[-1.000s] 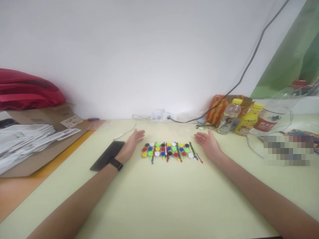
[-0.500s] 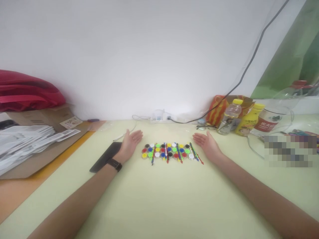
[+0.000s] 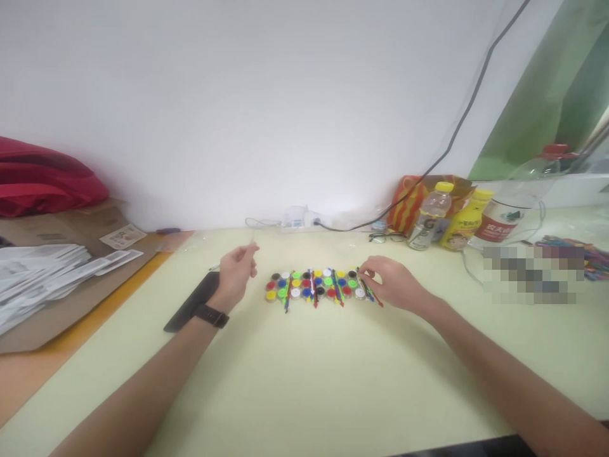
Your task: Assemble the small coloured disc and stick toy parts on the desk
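Observation:
Short rows of small round pieces [image 3: 295, 293] with coloured tops lie on the pale table. Thin coloured sticks with arrow-shaped ends [image 3: 337, 289] lie across them in several bunches. My left hand [image 3: 235, 274], a dark watch on its wrist, hovers left of the rows with thumb and fingers together; nothing shows in it. At the right end, my right hand [image 3: 392, 282] has curled fingers, thumb and fingertips meeting at the top of the last arrow sticks [image 3: 368, 291]. Whether they grip a stick is too small to tell.
A black flat object [image 3: 193, 303] lies beside my left wrist. Stacked papers [image 3: 42, 273] and a red bag [image 3: 42, 178] are at left. Bottles [image 3: 431, 216], glasses [image 3: 385, 237] and a large jug [image 3: 504, 219] stand or lie at right. A power cable [image 3: 447, 149] runs down the wall.
Both hands went from flat and outstretched to curled. My right hand moved in to the right end of the rows. The view has shifted slightly.

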`<state>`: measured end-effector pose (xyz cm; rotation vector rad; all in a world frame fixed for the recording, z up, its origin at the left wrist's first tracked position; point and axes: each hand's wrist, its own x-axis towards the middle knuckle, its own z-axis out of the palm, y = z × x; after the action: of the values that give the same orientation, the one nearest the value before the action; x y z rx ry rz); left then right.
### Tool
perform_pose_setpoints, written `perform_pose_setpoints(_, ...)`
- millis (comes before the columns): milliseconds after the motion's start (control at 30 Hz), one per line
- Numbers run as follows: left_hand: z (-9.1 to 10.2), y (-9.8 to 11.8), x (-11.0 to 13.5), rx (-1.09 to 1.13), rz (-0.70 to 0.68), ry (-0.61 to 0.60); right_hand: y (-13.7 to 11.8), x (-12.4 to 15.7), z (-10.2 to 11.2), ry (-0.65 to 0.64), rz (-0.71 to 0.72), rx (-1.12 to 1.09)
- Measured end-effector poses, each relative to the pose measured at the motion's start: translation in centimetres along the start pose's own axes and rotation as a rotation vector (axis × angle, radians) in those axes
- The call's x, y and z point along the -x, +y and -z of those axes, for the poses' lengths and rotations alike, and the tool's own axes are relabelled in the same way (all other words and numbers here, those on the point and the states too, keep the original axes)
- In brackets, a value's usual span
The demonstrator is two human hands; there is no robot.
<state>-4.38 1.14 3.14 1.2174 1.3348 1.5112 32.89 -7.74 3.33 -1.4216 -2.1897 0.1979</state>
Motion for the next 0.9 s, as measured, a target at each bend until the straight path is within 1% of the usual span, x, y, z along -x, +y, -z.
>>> perform_pose_setpoints(100, -0.8, 3.3, 2.4, -0.028, -0.055, -0.076, -0.6, 0.7, 0.5, -0.089, -0.032, 0.03)
perform_pose_setpoints(167, -1.3, 4.6, 4.5, -0.074, -0.092, -0.179, -0.9, 1.1, 0.3, -0.152, -0.026, 0.059)
perform_pose_setpoints(200, -1.5, 4.9, 5.6, -0.125, -0.122, -0.245, -1.0, 1.3, 0.0, -0.165, -0.021, 0.074)
perform_pose_setpoints(267, -1.8, 4.6, 7.7, -0.251, -0.203, -0.35, -1.3, 1.6, -0.4, -0.166, -0.011, 0.094)
perform_pose_setpoints(333, -2.0, 3.7, 9.3, -0.347, -0.281, -0.486, -1.5, 1.6, -0.8, -0.162, 0.0, 0.104)
perform_pose_setpoints(400, -2.2, 2.7, 10.6, -0.409, -0.335, -0.559, -1.6, 1.6, -1.0, -0.162, 0.016, 0.107)
perform_pose_setpoints(467, -2.3, 1.8, 11.6, -0.454, -0.336, -0.65, -1.7, 1.6, -1.0, -0.165, 0.033, 0.111)
perform_pose_setpoints(533, -2.5, 1.2, 12.3, -0.453, -0.3, -0.722, -1.7, 1.7, -0.9, -0.155, 0.036, 0.125)
perform_pose_setpoints(600, -2.8, 0.8, 12.9, -0.436, -0.271, -0.772, -2.1, 1.9, -0.8, -0.123, 0.034, 0.131)
perform_pose_setpoints(667, -3.0, 0.4, 13.3, -0.448, -0.287, -0.811, -2.9, 2.3, -0.9, -0.096, 0.044, 0.088)
perform_pose_setpoints(767, -3.3, 0.1, 13.5, -0.538, -0.412, -0.854, -4.7, 2.7, -1.6, -0.14, 0.114, -0.039)
perform_pose_setpoints(833, -3.6, 0.0, 13.6, -0.595, -0.497, -0.879, -5.4, 2.5, -2.1, -0.172, 0.171, -0.101)
perform_pose_setpoints(900, -4.1, 0.1, 13.7, -0.605, -0.55, -0.899, -4.9, 1.9, -2.3, -0.12, 0.163, -0.144)
